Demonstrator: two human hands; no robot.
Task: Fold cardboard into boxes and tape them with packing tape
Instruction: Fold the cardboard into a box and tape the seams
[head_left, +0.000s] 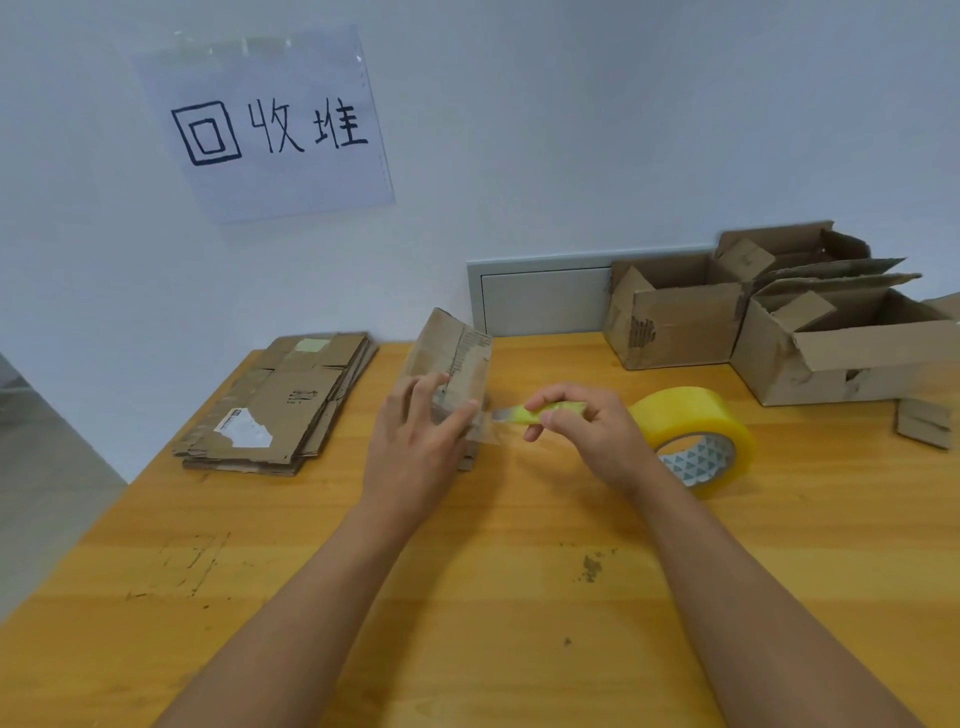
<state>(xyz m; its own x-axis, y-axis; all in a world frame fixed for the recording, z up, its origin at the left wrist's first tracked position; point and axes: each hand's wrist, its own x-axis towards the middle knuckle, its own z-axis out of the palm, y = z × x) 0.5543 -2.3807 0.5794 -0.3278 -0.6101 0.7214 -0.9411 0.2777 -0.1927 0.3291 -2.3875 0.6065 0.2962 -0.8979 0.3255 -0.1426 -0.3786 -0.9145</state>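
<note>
The left hand (415, 431) is resting on a small cardboard box (452, 364) that is standing near the middle of the wooden bench (467, 571). Its fingers are lying almost straight against the near side of the box, and the thumb is pressing a strip of clear tape (488, 428) at the lower right corner of the box. The right hand (582, 431) is gripping a yellow cutter (524, 414), with the fingers curled around its handle. The grey blade is pointing to the left and is touching the clear tape just beside the left thumb. The two hands are staying close to each other but are not touching.

A roll of yellow packing tape (696, 431) is lying on the bench just behind the right hand, partly hidden by it. To the left of the box, a stack of flat cardboard (280, 405) is lying near the bench edge. At the far right, two open cardboard boxes (675, 317) are standing side by side against the wall, with their flaps up. A small cardboard scrap (924, 428) is lying near the right edge. A paper sign (270, 124) with handwritten characters is hanging on the wall.
</note>
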